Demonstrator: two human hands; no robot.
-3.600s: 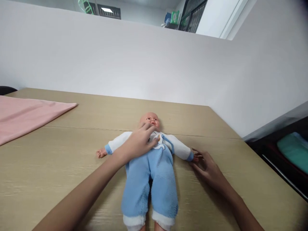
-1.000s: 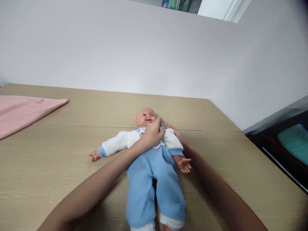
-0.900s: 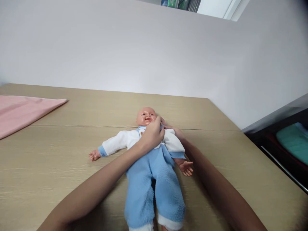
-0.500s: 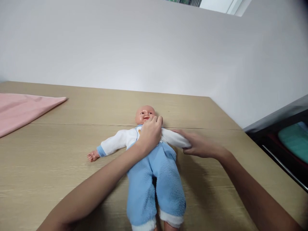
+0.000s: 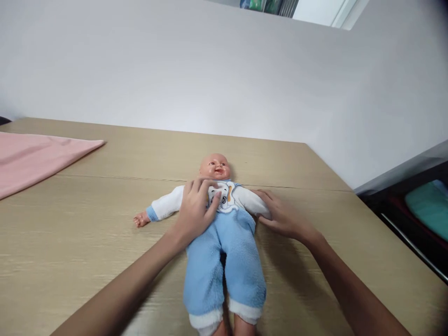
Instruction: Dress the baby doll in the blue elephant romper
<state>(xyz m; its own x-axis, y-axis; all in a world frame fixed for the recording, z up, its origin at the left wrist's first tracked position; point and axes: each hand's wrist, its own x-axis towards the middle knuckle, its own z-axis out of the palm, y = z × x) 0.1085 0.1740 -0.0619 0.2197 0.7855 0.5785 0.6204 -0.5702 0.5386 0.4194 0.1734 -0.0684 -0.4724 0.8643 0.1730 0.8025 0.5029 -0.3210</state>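
Observation:
A baby doll (image 5: 224, 261) lies face up on the wooden table (image 5: 105, 261), its head toward the wall. It wears a white and light-blue fleece outfit with a cartoon face on the chest. My left hand (image 5: 196, 205) rests over the chest and shoulder on the doll's left-of-picture side, fingers apart. On the other side, my right hand (image 5: 280, 212) is wrapped around the white sleeve (image 5: 254, 203) near its end. The doll's hand on that side is hidden. Its other hand (image 5: 141, 219) pokes out of a blue cuff.
A pink cloth (image 5: 38, 161) lies at the table's left. Behind the table rises a pale wall (image 5: 175, 70), with an opening at the top. Beyond the right edge stands a dark-framed object with teal fabric (image 5: 430, 207).
My left hand has moved left and down from the collar by the far shoulder, uncovering the chest picture. My right hand, still at the sleeve, has shifted slightly left.

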